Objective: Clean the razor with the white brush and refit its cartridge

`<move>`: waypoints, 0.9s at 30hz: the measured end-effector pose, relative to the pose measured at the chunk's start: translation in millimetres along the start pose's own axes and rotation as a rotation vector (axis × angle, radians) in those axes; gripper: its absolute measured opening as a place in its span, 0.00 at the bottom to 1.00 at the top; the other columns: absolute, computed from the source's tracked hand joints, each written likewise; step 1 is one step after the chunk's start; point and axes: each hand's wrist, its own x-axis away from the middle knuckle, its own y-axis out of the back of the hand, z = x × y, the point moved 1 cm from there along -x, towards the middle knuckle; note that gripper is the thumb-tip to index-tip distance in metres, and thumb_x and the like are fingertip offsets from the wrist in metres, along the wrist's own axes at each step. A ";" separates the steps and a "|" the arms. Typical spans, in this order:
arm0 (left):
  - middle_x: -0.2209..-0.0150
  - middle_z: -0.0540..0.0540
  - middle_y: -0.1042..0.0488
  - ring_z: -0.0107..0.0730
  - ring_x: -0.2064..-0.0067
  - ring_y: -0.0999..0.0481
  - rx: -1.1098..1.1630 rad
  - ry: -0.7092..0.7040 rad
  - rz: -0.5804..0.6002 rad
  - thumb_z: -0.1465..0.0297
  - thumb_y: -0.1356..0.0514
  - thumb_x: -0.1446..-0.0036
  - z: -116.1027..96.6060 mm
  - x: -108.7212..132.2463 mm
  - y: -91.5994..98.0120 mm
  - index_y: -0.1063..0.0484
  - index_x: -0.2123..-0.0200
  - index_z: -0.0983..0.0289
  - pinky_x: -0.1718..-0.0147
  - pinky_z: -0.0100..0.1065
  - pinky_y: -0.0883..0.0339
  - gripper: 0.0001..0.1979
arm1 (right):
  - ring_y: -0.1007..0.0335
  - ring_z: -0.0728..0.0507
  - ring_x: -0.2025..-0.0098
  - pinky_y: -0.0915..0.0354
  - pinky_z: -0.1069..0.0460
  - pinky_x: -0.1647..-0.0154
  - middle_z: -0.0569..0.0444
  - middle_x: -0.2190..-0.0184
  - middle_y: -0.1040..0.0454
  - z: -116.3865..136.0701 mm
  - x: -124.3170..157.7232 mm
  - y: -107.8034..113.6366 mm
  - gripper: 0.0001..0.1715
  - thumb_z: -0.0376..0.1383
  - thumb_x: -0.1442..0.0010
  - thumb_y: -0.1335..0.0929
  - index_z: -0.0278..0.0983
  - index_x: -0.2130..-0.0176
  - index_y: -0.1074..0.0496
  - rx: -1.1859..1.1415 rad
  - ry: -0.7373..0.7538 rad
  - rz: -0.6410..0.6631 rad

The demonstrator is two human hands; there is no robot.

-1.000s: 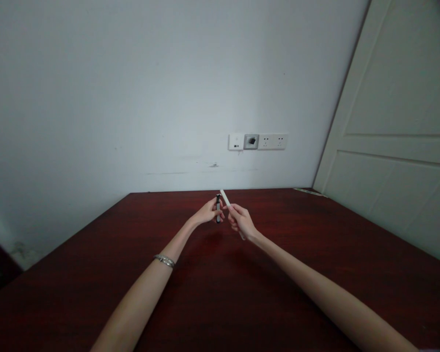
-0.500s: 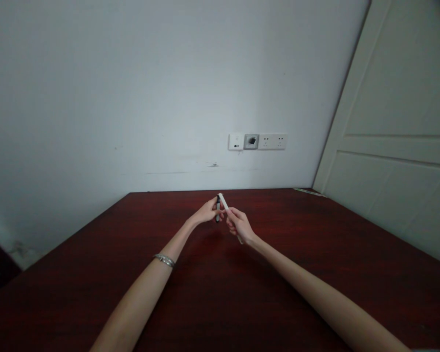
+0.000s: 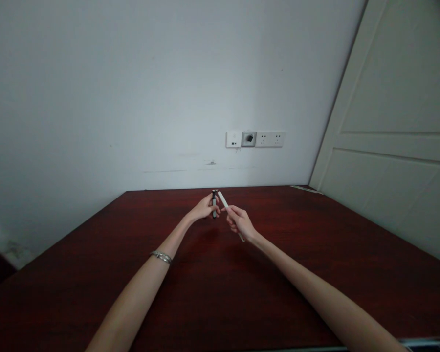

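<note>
My left hand [image 3: 204, 209] is closed on a slim grey and black handle, a razor-like tool [image 3: 214, 205] with a small head at its top, held upright. In my right hand [image 3: 240, 221] is a long white stick-like object [image 3: 223, 199], gripped in closed fingers and tilted up to the left. Its upper end is close to the head of the tool, with a narrow gap showing between them. Both hands are above the dark red table [image 3: 205, 278], near its far side.
Behind the table stands a white wall [image 3: 132, 88] with sockets [image 3: 270, 139] and a grey-framed plate [image 3: 249, 139]. A pale panelled door [image 3: 388, 112] is at the right. A thin strip [image 3: 305, 189] lies at the far right table edge.
My left hand and the tool have moved slightly left, away from the white object's upper end. The camera view has shifted a little, and the table's near edge now shows at the bottom.
</note>
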 end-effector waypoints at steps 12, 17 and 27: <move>0.72 0.54 0.26 0.32 0.74 0.23 0.084 0.054 -0.091 0.71 0.41 0.48 -14.6 6.6 21.2 0.44 0.61 0.64 0.78 0.28 0.31 0.14 | 0.47 0.55 0.84 0.50 0.60 0.88 0.61 0.79 0.40 5.9 -19.9 40.0 0.16 0.41 0.47 0.35 0.36 0.59 0.33 0.015 0.005 -0.192; 0.72 0.55 0.25 0.33 0.74 0.23 0.083 0.056 -0.102 0.71 0.41 0.48 -14.4 6.1 21.1 0.44 0.61 0.64 0.79 0.29 0.31 0.14 | 0.46 0.55 0.84 0.46 0.59 0.89 0.59 0.78 0.40 5.3 -22.3 43.7 0.12 0.38 0.47 0.34 0.35 0.62 0.30 -0.002 0.018 -0.235; 0.72 0.56 0.25 0.35 0.73 0.22 0.106 0.062 -0.047 0.71 0.42 0.47 -15.3 7.2 19.1 0.44 0.61 0.64 0.79 0.29 0.31 0.13 | 0.43 0.53 0.83 0.33 0.54 0.84 0.60 0.83 0.39 0.3 -14.6 37.4 0.23 0.37 0.47 0.32 0.33 0.51 0.31 0.146 -0.013 -0.205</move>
